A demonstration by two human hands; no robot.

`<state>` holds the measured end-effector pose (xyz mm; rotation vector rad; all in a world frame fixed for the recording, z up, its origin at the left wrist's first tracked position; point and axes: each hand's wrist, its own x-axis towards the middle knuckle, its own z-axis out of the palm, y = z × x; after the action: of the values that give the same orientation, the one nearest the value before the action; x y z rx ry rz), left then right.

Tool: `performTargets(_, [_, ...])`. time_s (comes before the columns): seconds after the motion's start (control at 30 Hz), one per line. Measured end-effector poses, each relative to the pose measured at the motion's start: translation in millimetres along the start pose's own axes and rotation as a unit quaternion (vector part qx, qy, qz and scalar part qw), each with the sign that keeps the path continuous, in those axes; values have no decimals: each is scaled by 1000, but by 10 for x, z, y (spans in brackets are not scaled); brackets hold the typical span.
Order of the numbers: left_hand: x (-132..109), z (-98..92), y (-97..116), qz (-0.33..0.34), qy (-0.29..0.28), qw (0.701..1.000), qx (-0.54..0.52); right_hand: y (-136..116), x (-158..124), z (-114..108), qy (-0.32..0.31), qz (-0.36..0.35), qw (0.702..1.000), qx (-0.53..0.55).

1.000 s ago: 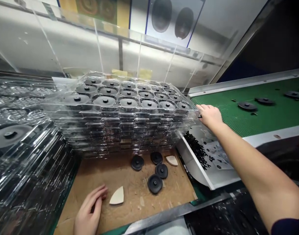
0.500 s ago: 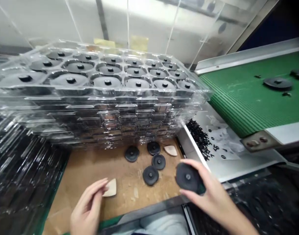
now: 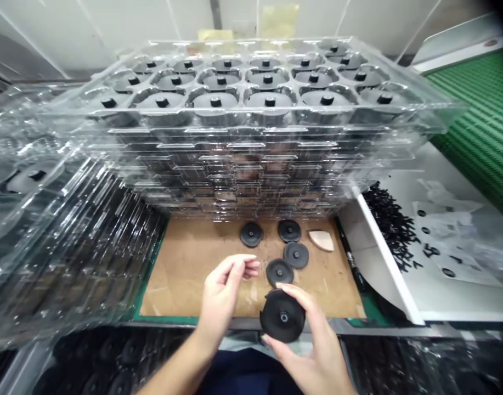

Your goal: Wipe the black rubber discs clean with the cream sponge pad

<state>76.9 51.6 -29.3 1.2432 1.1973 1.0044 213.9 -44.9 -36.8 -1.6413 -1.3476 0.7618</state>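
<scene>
In my right hand [image 3: 317, 340] I hold a round black disc [image 3: 283, 317] by its edges, thumb below and fingers above, with its small central hub facing me. My left hand [image 3: 222, 291] is just left of it over the cardboard, fingers curled together; anything in them is hidden. Beyond my hands lie several similar discs, among them a front one [image 3: 280, 272] and a far left one [image 3: 251, 234]. To their right is a pale, rounded triangular piece [image 3: 321, 240].
Stacked clear plastic trays [image 3: 243, 118] filled with black discs stand at the back, with more trays [image 3: 49, 230] on the left. On the right, a white bin [image 3: 399, 296] holds small black parts [image 3: 389, 222] and plastic bags [image 3: 452, 230]. A green conveyor belt [image 3: 477, 109] runs behind it.
My view has swung right. Both hands have come closer together, the right bringing the disc in front of my body. The pale piece beside my left fingers is out of sight now.
</scene>
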Motion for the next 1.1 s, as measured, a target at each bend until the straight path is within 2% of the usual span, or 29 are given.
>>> performTargets(0.07, [-3,-106,-34,-5,12,1000,9,1,-20,1,-7,52,998,18])
performTargets(0.17, [-125,-214,-114,-1,-20,1000,24,38,-35,38,-55,91,991,81])
performTargets(0.27, [-341,-276,-238,110,-78,987,93,82,-44,127,-122,121,965,198])
performTargets(0.33, [-475,-308,-325,211,-120,957,159,89,-56,215,-132,146,948,251])
performTargets(0.4, [-565,-338,-390,263,-139,935,191,72,-69,313,-130,156,945,258])
performTargets(0.47, [-612,-374,-423,273,-132,935,186,40,-73,405,-153,145,945,251])
performTargets(0.6, [-678,-485,-439,255,-85,954,134,-54,-26,499,-273,87,929,236])
performTargets(0.7, [-752,-599,-467,188,-40,978,77,-138,74,487,-325,59,929,164])
performTargets(0.77, [-781,-684,-475,80,6,997,-22,-172,186,485,-341,50,933,102])
performTargets(0.8, [-782,-729,-468,14,24,995,-94,-172,257,501,-336,50,938,73])
performTargets(0.87, [-760,-825,-432,-105,39,964,-243,-134,410,583,-299,54,953,14])
performTargets(0.93, [-726,-920,-387,-178,26,920,-349,-59,542,731,-246,48,967,-54])
performTargets(1.0, [-710,-1000,-356,-215,13,888,-406,26,600,910,-207,26,971,-112])
performTargets(1.1, [-725,-1074,-352,-229,17,858,-460,123,519,1118,-195,-32,968,-152])
